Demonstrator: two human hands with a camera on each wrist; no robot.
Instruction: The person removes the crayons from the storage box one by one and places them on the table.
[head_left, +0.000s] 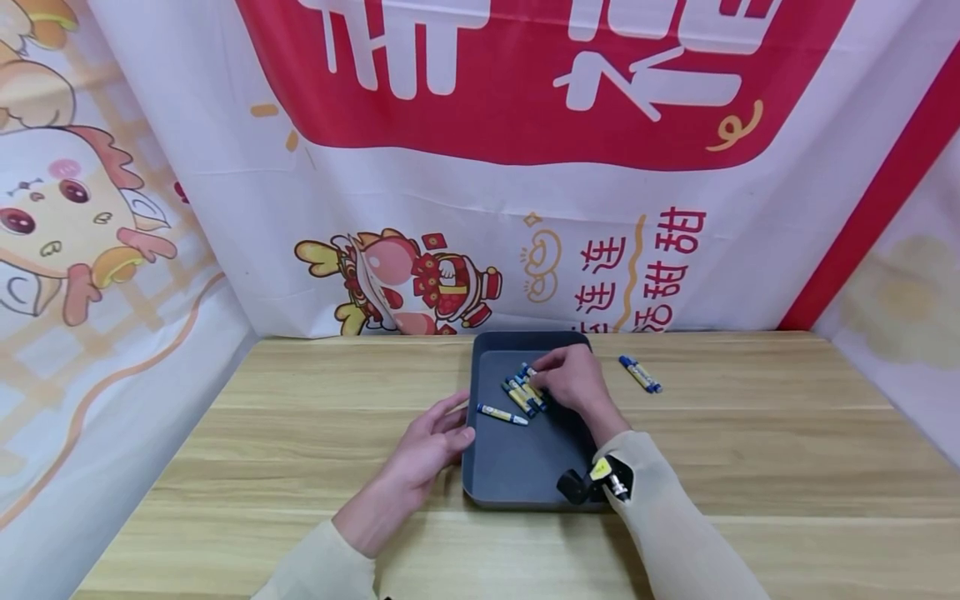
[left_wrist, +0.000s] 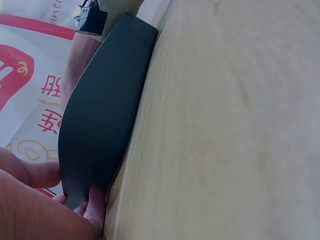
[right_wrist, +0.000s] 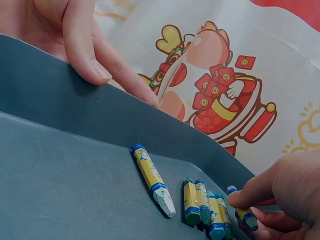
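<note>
A dark grey tray (head_left: 510,471) stands on the table. My left hand (head_left: 429,442) grips its left wall, thumb at the rim and fingers against the outer side (left_wrist: 95,205). Inside the tray, my right hand (head_left: 576,379) pinches a crayon with a dull green tip (right_wrist: 246,216) between thumb and fingers. Beside that hand lies a row of several green and blue-green crayons (right_wrist: 204,206), side by side in yellow-and-blue wrappers. A white-tipped crayon (right_wrist: 151,175) lies apart from them, near the left wall.
Right of the tray, a small group of blue crayons (head_left: 640,374) lies on the wooden table (head_left: 750,450). A printed cloth (head_left: 420,192) hangs behind the table's back edge. A small black camera (head_left: 577,485) sits on the right wrist, over the tray's near right corner.
</note>
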